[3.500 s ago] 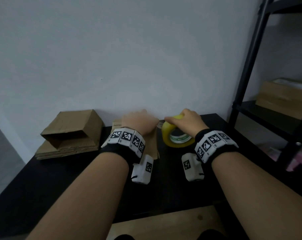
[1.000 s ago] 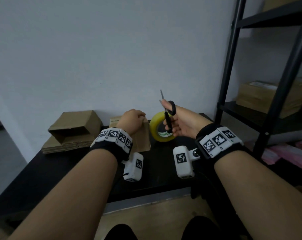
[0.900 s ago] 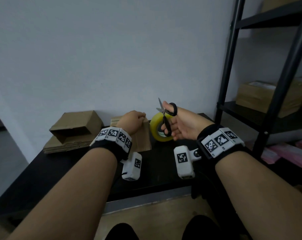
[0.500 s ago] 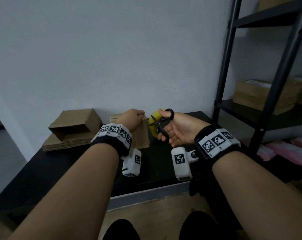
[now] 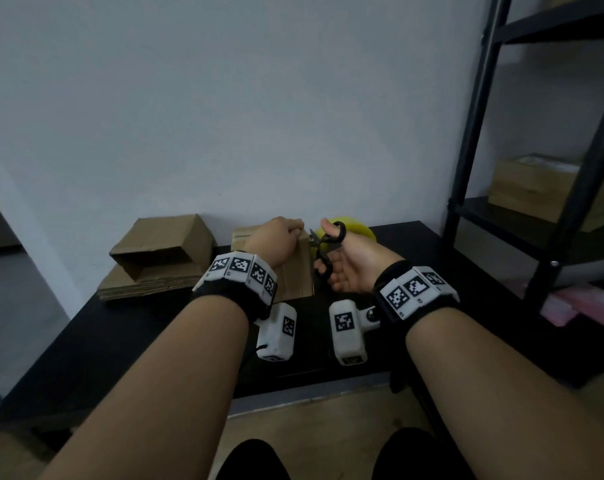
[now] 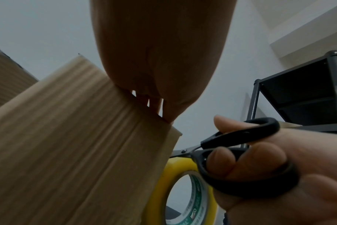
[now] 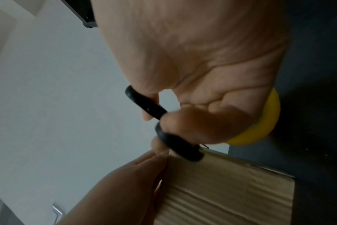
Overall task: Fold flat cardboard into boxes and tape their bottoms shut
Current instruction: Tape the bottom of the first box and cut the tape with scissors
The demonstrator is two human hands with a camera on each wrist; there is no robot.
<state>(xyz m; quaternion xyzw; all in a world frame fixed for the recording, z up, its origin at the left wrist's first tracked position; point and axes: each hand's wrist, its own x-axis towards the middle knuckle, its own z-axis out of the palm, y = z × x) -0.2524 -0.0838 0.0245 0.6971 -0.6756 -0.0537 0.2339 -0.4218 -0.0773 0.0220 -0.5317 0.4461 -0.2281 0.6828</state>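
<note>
Head view: right hand point(image 5: 354, 261) gripping scissors point(image 5: 323, 252).

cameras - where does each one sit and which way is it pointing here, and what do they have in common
Head: worn on the head, looking forward and down at the black table; both forearms, left hand and right hand show.
Left wrist: under the left wrist, looking up along the palm at the cardboard box; the right hand's fingers show.
Right wrist: under the right wrist, looking along the palm; the left hand shows below.
Shared: all three show the box, black scissors and yellow tape roll.
</note>
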